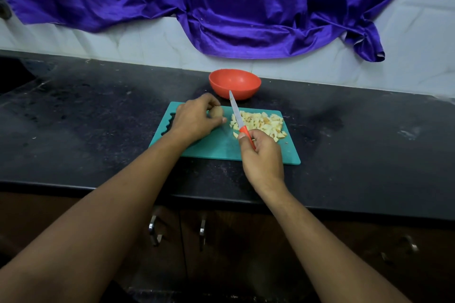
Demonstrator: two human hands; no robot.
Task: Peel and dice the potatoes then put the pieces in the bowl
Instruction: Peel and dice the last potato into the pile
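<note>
Black speckled tabletop [98, 130]; pale tiled wall [147, 44] behind; purple cloth [221, 2] draped across it; dark cabinet doors [221, 253], metal handles [153, 229] below.

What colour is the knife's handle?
Orange-red; the knife handle shows best in the head view, gripped by the right hand.
</note>
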